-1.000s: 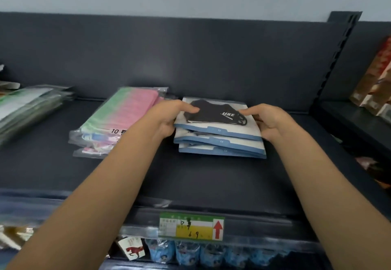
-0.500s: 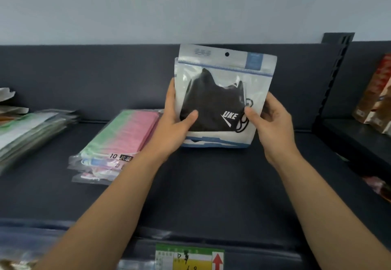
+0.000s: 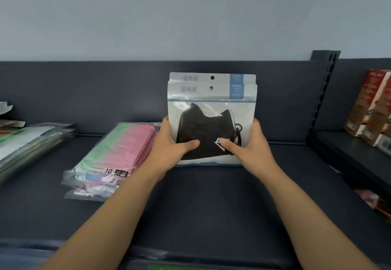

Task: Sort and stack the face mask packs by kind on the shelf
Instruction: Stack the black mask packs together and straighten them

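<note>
black mask packs (image 3: 211, 108) upright on shelf (image 3: 211, 206), bottom edge touching | left hand (image 3: 171, 149) grips left side, thumb across front | right hand (image 3: 251, 149) grips right side | pink-green packs (image 3: 118, 151) stacked left

Left forearm (image 3: 118, 210) and right forearm (image 3: 304, 210) bare, extended forward from lower corners of view, converged toward centre. Left hand (image 3: 172, 150) raised, thumb laid across front of black mask packs (image 3: 211, 108), fingers wrapped behind left edge. Right hand (image 3: 248, 151) mirrored at right edge, thumb pressed on front, fingers hidden behind. Packs held upright between both hands.
</note>
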A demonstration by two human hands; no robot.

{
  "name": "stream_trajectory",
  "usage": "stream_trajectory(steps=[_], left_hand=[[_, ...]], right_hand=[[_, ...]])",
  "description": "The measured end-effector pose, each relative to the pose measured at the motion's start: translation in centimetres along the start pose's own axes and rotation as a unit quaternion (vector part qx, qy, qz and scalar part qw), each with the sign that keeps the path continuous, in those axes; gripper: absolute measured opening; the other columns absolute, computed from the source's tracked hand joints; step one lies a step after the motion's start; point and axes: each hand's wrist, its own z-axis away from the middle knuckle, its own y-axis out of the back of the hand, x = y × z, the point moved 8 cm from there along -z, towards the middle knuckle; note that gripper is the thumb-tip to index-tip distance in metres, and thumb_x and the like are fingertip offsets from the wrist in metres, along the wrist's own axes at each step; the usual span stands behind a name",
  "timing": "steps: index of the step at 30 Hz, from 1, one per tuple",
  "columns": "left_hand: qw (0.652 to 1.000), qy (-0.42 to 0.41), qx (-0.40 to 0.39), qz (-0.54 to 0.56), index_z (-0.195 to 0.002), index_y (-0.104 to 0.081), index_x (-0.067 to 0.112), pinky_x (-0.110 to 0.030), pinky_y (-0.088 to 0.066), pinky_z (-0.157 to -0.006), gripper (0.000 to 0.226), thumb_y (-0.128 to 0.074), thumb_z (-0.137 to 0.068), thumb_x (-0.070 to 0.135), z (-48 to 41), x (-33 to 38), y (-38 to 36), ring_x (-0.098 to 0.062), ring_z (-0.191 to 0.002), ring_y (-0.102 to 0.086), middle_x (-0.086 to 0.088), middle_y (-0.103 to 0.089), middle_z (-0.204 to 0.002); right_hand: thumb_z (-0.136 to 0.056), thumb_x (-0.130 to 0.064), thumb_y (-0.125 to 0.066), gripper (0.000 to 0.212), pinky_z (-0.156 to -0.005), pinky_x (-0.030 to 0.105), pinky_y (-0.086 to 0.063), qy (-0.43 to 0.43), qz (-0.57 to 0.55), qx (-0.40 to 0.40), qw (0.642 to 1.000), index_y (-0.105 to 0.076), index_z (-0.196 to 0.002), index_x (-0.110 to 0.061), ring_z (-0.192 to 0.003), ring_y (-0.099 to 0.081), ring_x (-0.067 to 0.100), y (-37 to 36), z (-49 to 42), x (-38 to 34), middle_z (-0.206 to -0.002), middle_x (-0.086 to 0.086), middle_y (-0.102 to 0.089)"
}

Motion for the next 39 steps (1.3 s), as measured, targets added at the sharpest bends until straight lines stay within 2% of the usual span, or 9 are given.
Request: stream_trajectory(steps=[7,11,15,23,25,28,31,35,39], left_hand=[[0.998,0.042,-0.021,-0.042,-0.120,-0.045,0.014,-0.016,-0.048,-0.073,0.061,-0.082,-0.072,0.005,-0.3,-1.2,-0.5,-0.005,-0.096,-0.062,0.002,-0.065,-0.110],[0.997,0.033,-0.002,-0.069,-0.136,-0.028,0.010,-0.016,-0.044,-0.081,0.083,-0.079,-0.071,-0.001,-0.1,-0.8,-0.2,-0.013,-0.108,-0.057,0.004,-0.055,-0.117],[0.990,-0.005,-0.011,-0.138,-0.121,-0.030,0.006,0.002,-0.038,-0.058,0.058,-0.070,-0.081,-0.005,0.7,0.3,-0.9,-0.002,-0.085,-0.050,0.012,-0.042,-0.091],[0.988,-0.093,-0.011,-0.119,-0.147,-0.023,0.020,-0.007,-0.028,-0.104,0.055,-0.049,-0.100,0.013,0.8,2.5,0.0,0.000,-0.129,-0.041,0.010,-0.043,-0.142],[0.992,-0.050,-0.016,-0.114,-0.154,-0.013,0.015,-0.008,-0.020,-0.103,0.064,-0.048,-0.100,0.017,0.9,2.3,0.1,-0.002,-0.136,-0.031,0.012,-0.034,-0.148],[0.986,0.019,-0.034,-0.163,-0.141,-0.039,0.008,-0.008,-0.026,-0.082,0.043,-0.047,-0.101,0.017,0.9,0.5,-0.3,-0.003,-0.114,-0.040,0.015,-0.043,-0.119],[0.961,0.070,-0.052,-0.263,-0.120,-0.052,0.008,-0.027,-0.039,-0.088,0.028,-0.048,-0.099,0.026,0.7,-1.2,-0.2,-0.020,-0.113,-0.054,0.000,-0.057,-0.122],[0.914,0.094,-0.072,-0.387,-0.111,-0.051,0.005,-0.035,-0.039,-0.093,0.028,-0.044,-0.099,0.029,0.7,-2.1,-0.4,-0.030,-0.114,-0.050,-0.014,-0.058,-0.122],[0.870,0.009,-0.065,-0.489,-0.120,-0.048,0.003,-0.033,-0.029,-0.103,0.029,-0.041,-0.100,0.023,0.8,-1.1,-1.1,-0.030,-0.124,-0.041,-0.016,-0.049,-0.134]], right_hand=[[-0.073,-0.022,-0.083,0.064,-0.073,0.010,-0.041,-0.055,0.019,-0.011,0.998,-0.042,-0.121,-0.021,-0.101,-0.058,0.006,-0.2,-0.1,1.3,-0.106,-0.016,-0.059],[-0.074,-0.027,-0.082,0.058,-0.080,0.021,-0.042,-0.084,0.036,-0.023,0.996,-0.043,-0.115,-0.020,-0.103,-0.056,0.010,-0.3,0.0,1.8,-0.113,-0.008,-0.059],[-0.081,-0.027,-0.076,0.053,-0.078,0.020,-0.039,-0.082,0.065,-0.045,0.994,-0.034,-0.111,-0.019,-0.100,-0.051,0.008,-1.0,0.4,1.6,-0.115,-0.007,-0.055],[-0.075,-0.038,-0.078,0.055,-0.065,0.013,-0.042,-0.056,0.016,-0.002,0.998,-0.041,-0.109,-0.017,-0.089,-0.056,-0.002,0.7,0.5,-1.1,-0.103,-0.014,-0.057],[-0.069,-0.043,-0.081,0.057,-0.058,0.016,-0.043,-0.084,0.004,0.016,0.996,-0.048,-0.107,-0.017,-0.087,-0.059,0.001,0.9,0.5,-0.7,-0.100,-0.012,-0.060],[-0.062,-0.053,-0.082,0.062,-0.041,0.022,-0.042,-0.185,0.024,-0.020,0.982,-0.056,-0.104,-0.014,-0.079,-0.067,0.017,0.2,0.9,1.3,-0.098,0.001,-0.067],[-0.062,-0.060,-0.078,0.067,-0.038,0.021,-0.042,-0.246,0.096,-0.102,0.959,-0.064,-0.098,-0.006,-0.054,-0.065,0.019,-0.7,1.8,2.6,-0.085,0.010,-0.071],[-0.059,-0.078,-0.066,0.081,-0.044,0.025,-0.047,-0.233,0.234,-0.118,0.936,-0.052,-0.110,-0.017,-0.083,-0.065,0.020,-0.4,2.1,2.7,-0.101,-0.001,-0.063],[-0.060,-0.090,-0.047,0.091,-0.077,0.032,-0.047,-0.178,0.380,-0.120,0.900,-0.053,-0.121,-0.023,-0.112,-0.057,0.025,-0.2,1.9,2.1,-0.124,0.001,-0.057]])
